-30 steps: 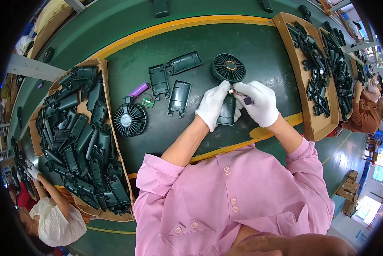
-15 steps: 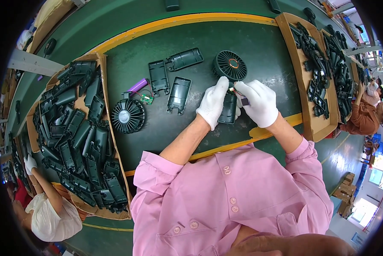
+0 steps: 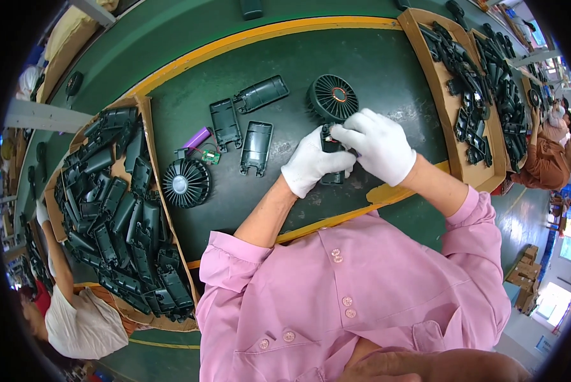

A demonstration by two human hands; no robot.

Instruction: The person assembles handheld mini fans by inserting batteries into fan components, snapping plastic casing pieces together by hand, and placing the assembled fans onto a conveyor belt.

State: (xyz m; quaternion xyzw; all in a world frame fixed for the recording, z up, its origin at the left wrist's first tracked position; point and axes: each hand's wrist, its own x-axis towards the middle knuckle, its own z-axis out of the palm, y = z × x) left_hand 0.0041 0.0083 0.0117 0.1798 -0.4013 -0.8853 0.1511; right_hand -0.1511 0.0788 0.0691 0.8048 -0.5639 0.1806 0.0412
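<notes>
A small black handheld fan has its round slatted head [image 3: 329, 100] pointing away from me. My gloved left hand [image 3: 312, 162] is wrapped round its dark handle [image 3: 332, 144], thumb across the front. From the right, my gloved right hand [image 3: 380, 148] bends over the upper handle just below the head, fingers pinched together; what they hold is hidden. To the left lies another fan head [image 3: 187, 183] with a purple battery cell [image 3: 197, 138] and a green circuit board [image 3: 210, 156] on wires. Three black handle shells [image 3: 256, 148] lie between that fan and my left hand.
A cardboard box [image 3: 150, 137] heaped with black handle shells stands at the left. Another cardboard tray [image 3: 452, 141] with black parts is at the right. Yellow edging [image 3: 285, 30] borders the green table. A co-worker in white [image 3: 82, 321] sits at lower left, another in brown [image 3: 540, 167] at right.
My left thumb has come down across the handle, and my right hand has closed in over it. The dark piece seen by my right fingers is now hidden. The view has shifted slightly.
</notes>
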